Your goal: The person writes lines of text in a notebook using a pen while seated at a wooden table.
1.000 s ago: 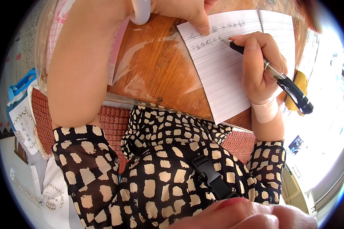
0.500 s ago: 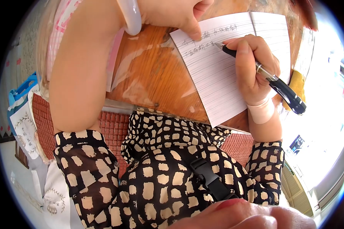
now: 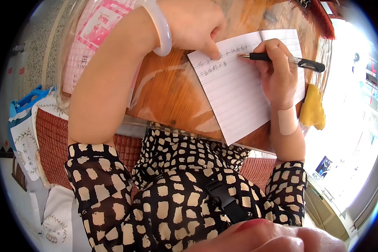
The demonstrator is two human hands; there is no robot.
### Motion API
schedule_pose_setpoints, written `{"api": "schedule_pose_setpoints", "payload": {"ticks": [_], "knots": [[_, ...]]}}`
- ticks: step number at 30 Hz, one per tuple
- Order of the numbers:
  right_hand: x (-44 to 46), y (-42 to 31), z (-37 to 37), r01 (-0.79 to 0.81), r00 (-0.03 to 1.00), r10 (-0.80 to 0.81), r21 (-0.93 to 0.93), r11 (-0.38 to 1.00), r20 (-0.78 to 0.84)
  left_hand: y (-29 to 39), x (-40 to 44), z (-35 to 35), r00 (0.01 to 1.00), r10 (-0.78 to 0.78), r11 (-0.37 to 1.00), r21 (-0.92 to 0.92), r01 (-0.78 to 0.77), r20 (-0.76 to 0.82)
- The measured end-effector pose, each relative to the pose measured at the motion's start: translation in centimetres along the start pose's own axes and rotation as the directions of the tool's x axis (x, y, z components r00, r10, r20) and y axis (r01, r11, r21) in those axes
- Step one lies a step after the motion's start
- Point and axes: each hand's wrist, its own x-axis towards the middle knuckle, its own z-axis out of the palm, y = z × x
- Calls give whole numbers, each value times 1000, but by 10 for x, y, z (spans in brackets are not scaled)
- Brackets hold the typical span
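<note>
Pen (image 3: pixel 261 56), where?
— Pinched in right hand (image 3: pixel 278 75), tip by written lines (image 3: pixel 214 68); paper (image 3: pixel 233 98) beneath that hand.
— Left hand (image 3: pixel 193 26)?
— Loosely open, thumb on paper near its edge. Judgement: firm thumb, light pinch should keep strokes even.

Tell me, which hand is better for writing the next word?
Probably the right hand: it holds the pen, with the tip close by the writing on the paper. The left hand shows no pen, and its thumb lies over the paper's edge.
</note>
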Motion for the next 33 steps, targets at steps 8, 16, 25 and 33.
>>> {"api": "schedule_pose_setpoints", "payload": {"ticks": [8, 16, 25, 33], "knots": [[3, 8, -2, 100, 994, -97, -76, 992, 47, 2, -2, -4, 1000, 6, 1000, -25, -6, -13], [-6, 8, -3, 552, 834, -490, -415, 724, 255, 11, -7, -2, 997, 6, 1000, -13, -7, -81], [-7, 8, 1, 587, 809, -495, -427, 687, 316, 8, -7, -1, 995, 36, 999, -20, -38, -96], [-7, 7, 2, 581, 814, -485, -431, 691, 320, 11, -9, 2, 989, 47, 999, 35, -42, -143]]}}
